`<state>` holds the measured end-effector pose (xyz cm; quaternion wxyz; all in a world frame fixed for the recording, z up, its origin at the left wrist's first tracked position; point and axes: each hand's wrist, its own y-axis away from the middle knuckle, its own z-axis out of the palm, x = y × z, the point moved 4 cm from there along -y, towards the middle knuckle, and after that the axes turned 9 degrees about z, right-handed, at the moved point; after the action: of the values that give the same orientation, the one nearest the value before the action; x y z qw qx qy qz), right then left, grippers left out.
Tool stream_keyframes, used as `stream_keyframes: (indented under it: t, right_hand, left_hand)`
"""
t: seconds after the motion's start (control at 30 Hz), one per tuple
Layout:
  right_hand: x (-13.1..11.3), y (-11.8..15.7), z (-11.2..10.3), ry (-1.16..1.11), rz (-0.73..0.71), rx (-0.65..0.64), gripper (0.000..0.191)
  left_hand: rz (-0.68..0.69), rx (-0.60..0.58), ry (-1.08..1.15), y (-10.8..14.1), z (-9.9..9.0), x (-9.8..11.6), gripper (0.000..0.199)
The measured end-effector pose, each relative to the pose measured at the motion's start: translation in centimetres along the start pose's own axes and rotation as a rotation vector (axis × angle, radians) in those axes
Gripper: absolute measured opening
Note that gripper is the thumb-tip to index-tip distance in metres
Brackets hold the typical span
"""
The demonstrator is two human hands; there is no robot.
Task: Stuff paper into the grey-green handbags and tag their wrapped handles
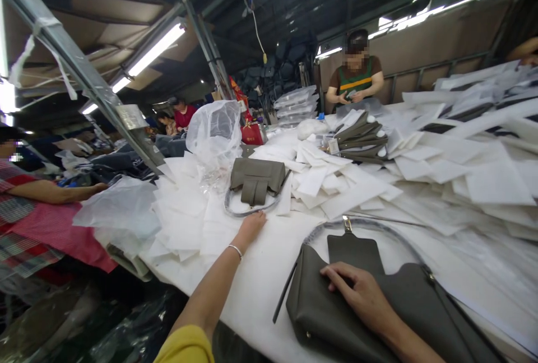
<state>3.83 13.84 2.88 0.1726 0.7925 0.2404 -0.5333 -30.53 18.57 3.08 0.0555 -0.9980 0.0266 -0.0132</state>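
A large olive-grey leather handbag (309,296) lies on the white table close to me, with its flap (353,252) laid back and a metal clasp at the flap's end. Its curved handle is wrapped in clear film. My right hand (361,293) rests on the bag's front, fingers loosely bent and not gripping it. Farther off sits a smaller bag (257,175) of the same colour, a tab down its front and a film-wrapped handle (235,213) looping toward me. My left hand (251,227) is at that handle's near edge; its fingers are mostly hidden, and contact is unclear.
White foam sheets (180,206) and a clear plastic bag (214,133) lie left. More sheets (487,167) are heaped right, near stacked olive pieces (361,136). A co-worker (357,74) stands across the table; another person's arm (54,190) reaches in from the left.
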Motion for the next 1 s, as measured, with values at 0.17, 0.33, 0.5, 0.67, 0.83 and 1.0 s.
stream_keyframes:
  t: [0.17,0.33,0.5,0.67,0.83,1.0]
  right_hand:
    - [0.0,0.0,0.0,-0.021,0.003,0.004,0.044]
    - [-0.4,0.0,-0.1,-0.034,-0.016,0.010,0.043]
    - [-0.3,0.1,-0.5,-0.095,-0.043,0.047,0.036]
    - [0.8,-0.3,-1.1,-0.325,-0.040,0.191,0.049]
    - [1.8,-0.8,-1.4,-0.752,0.009,0.190,0.074]
    - [0.9,-0.2,-2.2,-1.030,-0.003,0.062,0.077]
  left_hand:
    - [-0.112,0.094,0.036,-0.8,-1.5,-0.9,0.034]
    - [-0.120,0.280,0.145,-0.8,-5.3,-0.1,0.031]
    - [-0.045,0.522,0.287,0.3,-10.3,4.2,0.027]
    - [0.008,0.746,0.447,2.2,-15.4,9.6,0.041]
    - [0.161,0.755,0.549,4.1,-18.3,15.5,0.038]
    - [0.642,0.180,0.501,6.1,-16.2,22.7,0.034]
